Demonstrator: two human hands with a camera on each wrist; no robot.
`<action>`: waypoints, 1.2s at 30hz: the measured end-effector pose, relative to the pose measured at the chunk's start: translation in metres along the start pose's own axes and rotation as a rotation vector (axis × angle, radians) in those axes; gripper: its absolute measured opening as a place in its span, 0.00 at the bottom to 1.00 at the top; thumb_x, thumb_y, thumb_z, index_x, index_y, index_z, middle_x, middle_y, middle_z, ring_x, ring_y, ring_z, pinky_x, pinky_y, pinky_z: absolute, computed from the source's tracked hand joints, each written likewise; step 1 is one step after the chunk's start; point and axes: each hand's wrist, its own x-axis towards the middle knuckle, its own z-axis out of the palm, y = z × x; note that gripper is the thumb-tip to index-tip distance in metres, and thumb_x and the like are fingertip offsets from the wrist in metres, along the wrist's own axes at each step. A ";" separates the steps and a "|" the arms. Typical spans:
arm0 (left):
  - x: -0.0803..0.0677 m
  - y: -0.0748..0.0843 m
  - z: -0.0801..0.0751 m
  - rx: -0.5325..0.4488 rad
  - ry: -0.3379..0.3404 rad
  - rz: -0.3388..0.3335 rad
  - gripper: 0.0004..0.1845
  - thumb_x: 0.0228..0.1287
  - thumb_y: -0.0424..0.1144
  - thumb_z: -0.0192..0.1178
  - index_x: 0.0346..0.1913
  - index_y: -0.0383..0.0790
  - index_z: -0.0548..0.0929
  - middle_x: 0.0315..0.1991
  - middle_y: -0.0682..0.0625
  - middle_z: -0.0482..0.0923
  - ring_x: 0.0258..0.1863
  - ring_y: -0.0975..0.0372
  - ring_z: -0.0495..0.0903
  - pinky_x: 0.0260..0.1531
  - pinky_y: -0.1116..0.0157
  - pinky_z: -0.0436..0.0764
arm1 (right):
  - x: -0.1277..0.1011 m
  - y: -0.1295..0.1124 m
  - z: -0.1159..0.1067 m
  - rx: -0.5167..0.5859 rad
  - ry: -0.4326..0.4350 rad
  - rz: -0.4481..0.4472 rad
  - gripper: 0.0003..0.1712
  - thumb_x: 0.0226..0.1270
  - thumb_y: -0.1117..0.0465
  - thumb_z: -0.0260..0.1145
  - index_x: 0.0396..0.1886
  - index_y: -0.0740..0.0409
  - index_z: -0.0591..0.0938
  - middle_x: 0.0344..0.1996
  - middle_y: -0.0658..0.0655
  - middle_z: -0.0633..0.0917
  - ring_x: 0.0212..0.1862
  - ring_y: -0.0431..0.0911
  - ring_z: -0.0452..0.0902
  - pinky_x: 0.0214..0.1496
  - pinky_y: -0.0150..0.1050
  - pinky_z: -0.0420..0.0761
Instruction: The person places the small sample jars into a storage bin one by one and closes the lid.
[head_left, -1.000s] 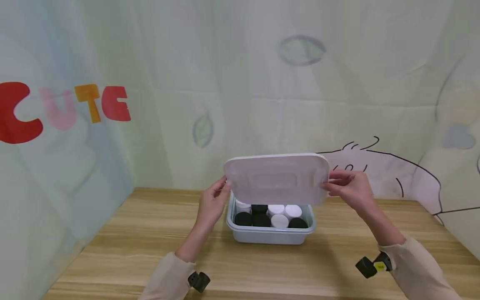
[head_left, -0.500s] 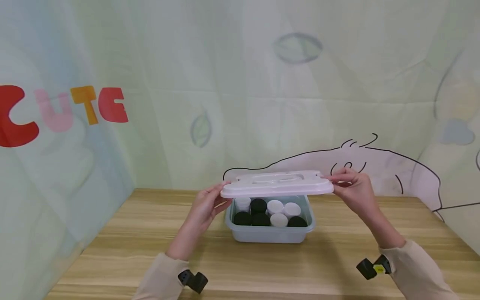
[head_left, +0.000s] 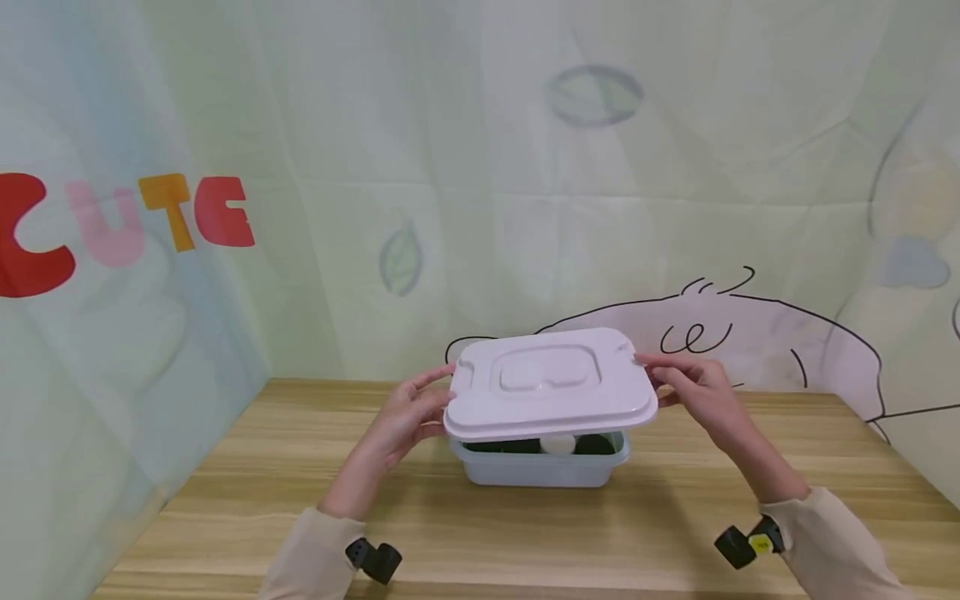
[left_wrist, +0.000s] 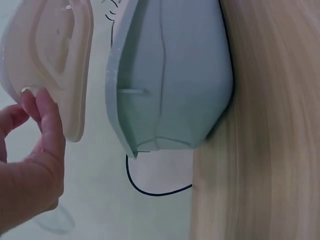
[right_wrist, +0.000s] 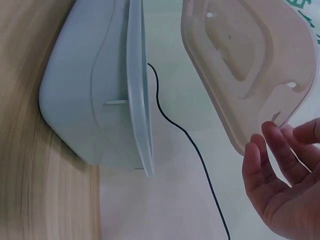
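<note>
A white plastic lid (head_left: pixel 547 383) hovers just above a pale blue-grey box (head_left: pixel 540 468) on the wooden table (head_left: pixel 225 500), tilted with its top towards me. My left hand (head_left: pixel 423 404) pinches the lid's left edge and my right hand (head_left: pixel 675 379) pinches its right edge. Black and white round caps (head_left: pixel 558 444) show through the gap under the lid. In the left wrist view my fingers (left_wrist: pixel 42 107) grip the lid (left_wrist: pixel 55 50), which stands apart from the box (left_wrist: pixel 170 85). In the right wrist view my fingertips (right_wrist: pixel 270 132) meet the edge of the lid (right_wrist: pixel 245 65) beside the box (right_wrist: pixel 95 100).
A printed cloth backdrop (head_left: pixel 480 167) hangs close behind the box and wraps round both sides of the table. Bare wood lies in front of the box and to its left and right. Small black devices sit on both wrists.
The lid went from standing nearly upright behind the box to lying flat, then came down close over the box, hiding most of the caps. Both hands kept their hold.
</note>
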 end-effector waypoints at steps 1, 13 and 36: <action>0.000 -0.001 -0.001 0.024 0.004 0.008 0.28 0.62 0.30 0.53 0.65 0.34 0.62 0.33 0.51 0.79 0.25 0.65 0.77 0.28 0.69 0.80 | 0.000 0.001 0.001 -0.002 -0.012 0.020 0.22 0.68 0.58 0.54 0.54 0.70 0.74 0.44 0.67 0.80 0.35 0.40 0.78 0.36 0.35 0.82; 0.010 -0.017 -0.001 0.247 0.154 0.068 0.23 0.57 0.31 0.60 0.58 0.35 0.73 0.48 0.35 0.75 0.23 0.63 0.77 0.27 0.64 0.81 | 0.004 0.017 0.014 -0.041 -0.117 0.063 0.23 0.65 0.59 0.59 0.55 0.68 0.74 0.45 0.67 0.77 0.37 0.47 0.76 0.37 0.34 0.81; 0.018 -0.033 -0.002 0.472 0.224 0.100 0.17 0.56 0.31 0.62 0.49 0.32 0.79 0.44 0.40 0.80 0.19 0.66 0.77 0.21 0.70 0.80 | 0.010 0.039 0.027 -0.090 -0.224 0.090 0.22 0.66 0.62 0.58 0.57 0.67 0.72 0.43 0.64 0.78 0.31 0.50 0.71 0.31 0.32 0.77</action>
